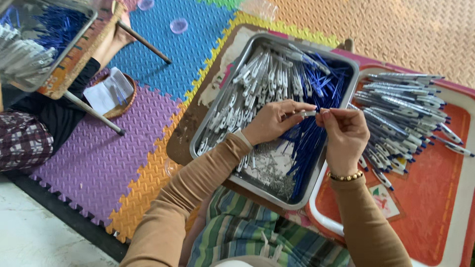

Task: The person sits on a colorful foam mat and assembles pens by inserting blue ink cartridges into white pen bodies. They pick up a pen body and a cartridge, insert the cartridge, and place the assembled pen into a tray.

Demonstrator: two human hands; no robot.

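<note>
A: Nearest you are your own tan sleeves and striped lap; above them your left hand (271, 121) and right hand (344, 133) meet over the steel tray (277, 197).

B: And what are they holding?

A: A small pale pen part (310, 113), pinched between the fingertips of both hands, each grip pressed together on one end. It hangs just above the tray, over the blue refills (316, 84). I'd judge it light, stiff and smooth plastic, so it could slip; take it by the ends, as you do now, not the middle.

B: What lies around it?

A: In the tray, white pen barrels (257, 84) on the left, blue refills on the right, and a heap of tiny metal springs (277, 173) near your wrists. To your right, a red tray (435, 163) carries finished pens (405, 111). Nothing stands between your hands and either tray.

B: Anyone else?

A: Another person sits top left beside a second tray (34, 49), well apart on the foam floor mats (99, 158).
</note>
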